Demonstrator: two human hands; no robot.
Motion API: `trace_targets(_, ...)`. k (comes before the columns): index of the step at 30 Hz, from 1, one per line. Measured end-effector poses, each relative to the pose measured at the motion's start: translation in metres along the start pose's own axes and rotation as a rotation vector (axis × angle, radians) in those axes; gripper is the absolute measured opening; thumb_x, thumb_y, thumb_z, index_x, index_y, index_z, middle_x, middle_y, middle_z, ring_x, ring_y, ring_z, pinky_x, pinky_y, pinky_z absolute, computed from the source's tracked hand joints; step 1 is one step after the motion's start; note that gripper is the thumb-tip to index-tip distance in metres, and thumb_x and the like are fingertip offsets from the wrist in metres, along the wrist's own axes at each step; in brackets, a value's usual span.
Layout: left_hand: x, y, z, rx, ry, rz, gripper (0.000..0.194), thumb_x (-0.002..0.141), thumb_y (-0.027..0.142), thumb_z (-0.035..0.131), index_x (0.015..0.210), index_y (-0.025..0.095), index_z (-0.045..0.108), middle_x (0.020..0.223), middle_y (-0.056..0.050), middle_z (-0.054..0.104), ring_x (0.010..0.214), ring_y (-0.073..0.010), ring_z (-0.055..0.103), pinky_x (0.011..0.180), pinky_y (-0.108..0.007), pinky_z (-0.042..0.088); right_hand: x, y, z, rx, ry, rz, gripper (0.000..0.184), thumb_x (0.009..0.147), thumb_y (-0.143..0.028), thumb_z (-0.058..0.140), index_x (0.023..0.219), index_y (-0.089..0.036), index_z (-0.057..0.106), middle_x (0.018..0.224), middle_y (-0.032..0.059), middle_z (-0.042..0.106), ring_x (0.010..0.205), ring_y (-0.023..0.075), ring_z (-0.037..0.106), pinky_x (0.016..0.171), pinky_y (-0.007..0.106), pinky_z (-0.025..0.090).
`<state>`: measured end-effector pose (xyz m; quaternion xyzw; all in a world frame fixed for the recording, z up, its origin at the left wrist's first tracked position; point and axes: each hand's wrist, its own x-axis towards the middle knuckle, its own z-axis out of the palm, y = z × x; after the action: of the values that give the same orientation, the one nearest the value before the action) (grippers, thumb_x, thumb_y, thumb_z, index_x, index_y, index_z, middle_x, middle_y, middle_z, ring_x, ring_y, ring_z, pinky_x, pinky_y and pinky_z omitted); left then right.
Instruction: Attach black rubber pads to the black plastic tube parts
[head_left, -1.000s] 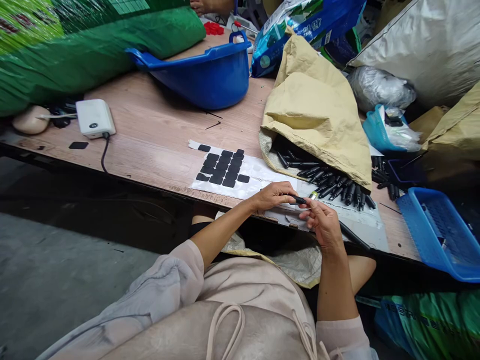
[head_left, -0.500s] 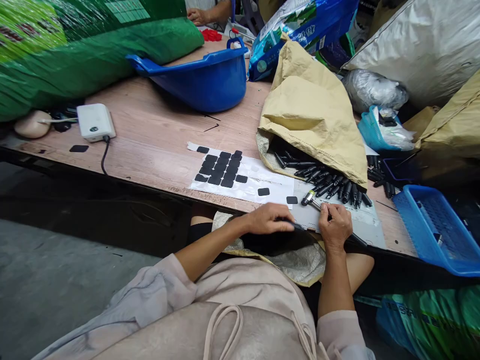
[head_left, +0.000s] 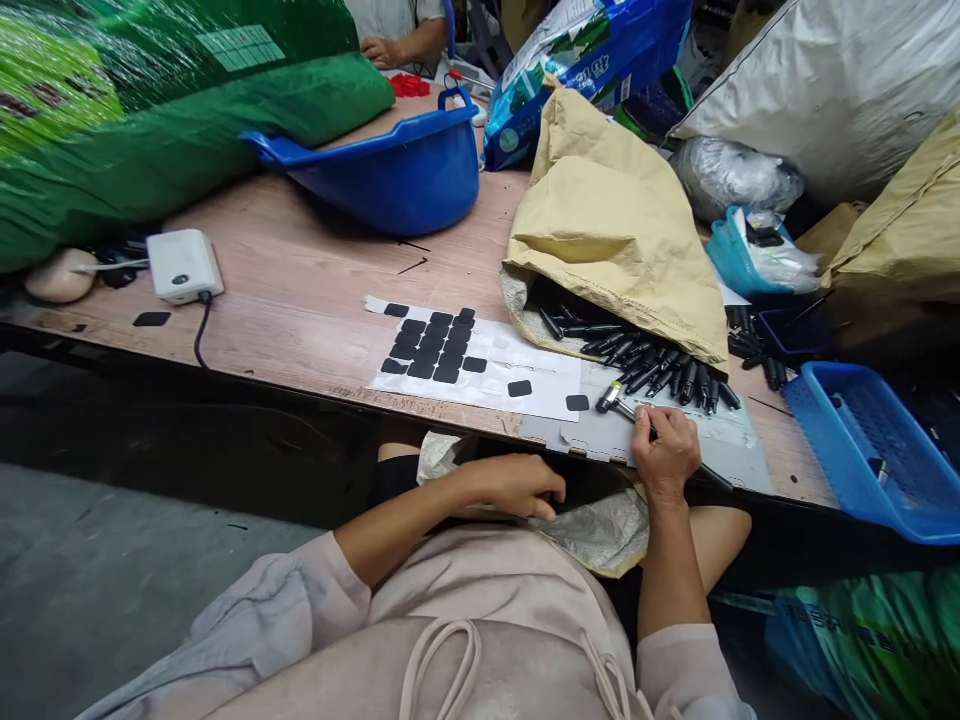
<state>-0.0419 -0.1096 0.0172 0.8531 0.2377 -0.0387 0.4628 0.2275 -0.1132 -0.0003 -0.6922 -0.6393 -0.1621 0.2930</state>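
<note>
My right hand [head_left: 664,455] rests at the table's near edge, closed around the handle of a small hammer [head_left: 611,398] whose head lies on the grey card [head_left: 720,445]. My left hand [head_left: 517,487] is below the table edge, over the open woven sack [head_left: 600,535] in my lap, fingers curled; what they hold is hidden. A white sheet [head_left: 525,360] bears several black pads [head_left: 439,350], with two single pads closer to the hammer. Black stick-like parts [head_left: 652,365] spill from a tan sack [head_left: 607,210].
A blue basin [head_left: 390,175] stands at the back of the wooden table [head_left: 300,290]. A white device [head_left: 184,265] with a cord lies left, a blue basket [head_left: 877,450] right. Green sacks [head_left: 112,130] lie at the far left. Another person's hand [head_left: 379,50] shows at the top.
My left hand carried a black part from the table down to the sack in my lap. My right hand let go of that part and closed on the hammer.
</note>
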Motion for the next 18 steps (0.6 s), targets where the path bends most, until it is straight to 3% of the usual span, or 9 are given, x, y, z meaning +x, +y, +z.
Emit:
trace_targets(1,0.0,0.003,-0.019,-0.055,0.027,0.098,0.026,0.092,0.035,0.072,0.115,0.024,0.075,0.097,-0.003,0.078,0.085,-0.0189,0.071,0.073,-0.025,0.049,0.0,0.0,0.0,0.0,0.007,-0.003,0.031,0.101,-0.038,0.053,0.092,-0.023,0.078,0.091,0.0062,0.071,0.085,0.0214,0.055,0.079,0.034,0.04)
trace_targets(3,0.008,0.002,-0.06,-0.03,0.283,0.124,0.022,0.098,0.034,0.064,0.111,0.021,0.075,0.1,-0.004,0.076,0.088,-0.0181,0.069,0.076,-0.026,0.048,0.0,0.0,0.001,0.002,0.015,-0.004,0.031,0.1,-0.038,0.054,0.091,-0.023,0.078,0.091,0.0061,0.071,0.084,0.0212,0.055,0.078,0.033,0.039)
trace_targets(5,0.022,-0.009,-0.1,0.123,0.612,-0.053,0.02,0.099,0.025,0.058,0.11,0.018,0.074,0.106,-0.007,0.073,0.095,-0.0216,0.065,0.08,-0.03,0.047,0.0,0.001,0.001,0.006,0.016,0.005,0.031,0.1,-0.039,0.054,0.09,-0.023,0.078,0.09,0.0061,0.071,0.083,0.0211,0.054,0.077,0.034,0.038)
trace_targets(6,0.031,-0.017,-0.117,0.204,0.739,-0.149,0.021,0.098,0.02,0.057,0.109,0.017,0.074,0.109,-0.009,0.07,0.1,-0.024,0.063,0.082,-0.033,0.047,0.0,0.001,0.001,0.008,0.012,0.01,0.03,0.1,-0.039,0.054,0.09,-0.023,0.078,0.09,0.0061,0.071,0.082,0.0211,0.054,0.077,0.034,0.038)
trace_targets(7,0.038,-0.026,-0.131,0.282,0.793,-0.207,0.022,0.097,0.017,0.056,0.11,0.017,0.074,0.112,-0.011,0.067,0.105,-0.0262,0.06,0.084,-0.035,0.047,0.0,0.001,0.001,0.011,0.009,0.014,0.03,0.1,-0.039,0.054,0.09,-0.023,0.078,0.09,0.0063,0.071,0.082,0.0211,0.054,0.076,0.034,0.038)
trace_targets(11,0.061,-0.052,-0.162,0.535,0.751,-0.247,0.031,0.09,0.006,0.053,0.107,0.018,0.076,0.112,-0.013,0.061,0.108,-0.0284,0.053,0.086,-0.04,0.044,-0.001,0.0,0.002,0.026,0.007,0.02,0.029,0.1,-0.038,0.055,0.091,-0.023,0.078,0.091,0.0066,0.071,0.083,0.021,0.054,0.076,0.035,0.04)
trace_targets(18,0.071,-0.062,-0.171,0.616,0.674,-0.22,0.019,0.08,0.004,0.063,0.09,0.019,0.069,0.091,-0.011,0.068,0.103,-0.0306,0.051,0.088,-0.042,0.038,-0.002,-0.001,0.002,0.043,-0.014,0.054,0.028,0.098,-0.037,0.055,0.091,-0.024,0.078,0.092,0.0071,0.07,0.086,0.0215,0.054,0.078,0.035,0.041)
